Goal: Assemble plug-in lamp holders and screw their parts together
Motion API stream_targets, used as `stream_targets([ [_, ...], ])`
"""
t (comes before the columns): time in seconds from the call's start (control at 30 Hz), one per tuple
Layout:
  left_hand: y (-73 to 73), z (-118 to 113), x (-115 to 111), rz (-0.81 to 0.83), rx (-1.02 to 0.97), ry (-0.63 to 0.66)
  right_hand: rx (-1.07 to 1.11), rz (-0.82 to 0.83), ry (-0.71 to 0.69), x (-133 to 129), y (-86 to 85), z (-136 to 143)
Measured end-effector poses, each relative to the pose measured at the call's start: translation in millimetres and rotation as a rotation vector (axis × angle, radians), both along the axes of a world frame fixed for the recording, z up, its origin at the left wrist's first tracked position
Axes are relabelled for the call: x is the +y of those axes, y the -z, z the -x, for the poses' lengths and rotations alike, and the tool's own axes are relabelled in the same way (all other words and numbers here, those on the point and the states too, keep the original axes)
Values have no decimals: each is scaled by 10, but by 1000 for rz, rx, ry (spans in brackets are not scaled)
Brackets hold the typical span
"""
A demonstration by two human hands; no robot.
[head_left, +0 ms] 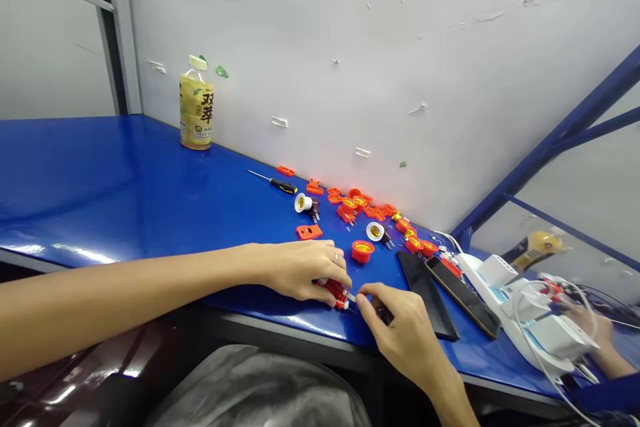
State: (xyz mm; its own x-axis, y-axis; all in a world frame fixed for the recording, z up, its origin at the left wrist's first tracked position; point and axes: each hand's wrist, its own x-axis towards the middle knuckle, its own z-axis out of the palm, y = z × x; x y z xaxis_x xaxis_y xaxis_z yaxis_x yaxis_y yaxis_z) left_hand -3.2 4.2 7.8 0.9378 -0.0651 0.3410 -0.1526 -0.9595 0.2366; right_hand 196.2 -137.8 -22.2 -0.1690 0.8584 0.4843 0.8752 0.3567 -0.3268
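Observation:
Near the front edge of the blue table, my left hand (pixel 313 270) is closed on a small red plastic part (pixel 337 293), pressing it close to the tabletop. Just to its right, my right hand (pixel 400 327) has thumb and forefinger pinched together beside a thin pale piece at the red part's end. Something dark shows within the right hand's curl, but the fingers hide what it is. Beyond the hands stand a red lamp socket ring (pixel 363 251) and a flat red cover (pixel 309 232). White lamp sockets with dark plugs (pixel 307 205) lie farther back.
A screwdriver (pixel 283 185) lies near the wall, with several red socket parts (pixel 355 203) along it. A drink bottle (pixel 197 103) stands far left. On the right are a black tray (pixel 425 293), a phone (pixel 463 297), a white power strip (pixel 540 353) and another person's hand (pixel 593 327).

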Motion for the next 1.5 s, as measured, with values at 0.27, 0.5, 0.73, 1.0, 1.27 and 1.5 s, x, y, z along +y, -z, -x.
stream_targets([
  [0.27,-5,-2,3,18,25,-7,-30,96,-2,64,-27,14],
  [0.5,13,3,5,21,-10,-6,-38,109,-56,73,-79,-2],
  [0.73,25,-10,11,29,-5,15,-70,220,-106,152,-169,-30],
  [1.0,61,-23,42,25,-17,1,-96,233,-126,170,-192,3],
  [1.27,89,-18,51,41,-36,-28,-162,242,-155,170,-304,14],
  [1.5,92,-15,49,46,-27,-34,-125,230,-102,159,-237,-4],
])
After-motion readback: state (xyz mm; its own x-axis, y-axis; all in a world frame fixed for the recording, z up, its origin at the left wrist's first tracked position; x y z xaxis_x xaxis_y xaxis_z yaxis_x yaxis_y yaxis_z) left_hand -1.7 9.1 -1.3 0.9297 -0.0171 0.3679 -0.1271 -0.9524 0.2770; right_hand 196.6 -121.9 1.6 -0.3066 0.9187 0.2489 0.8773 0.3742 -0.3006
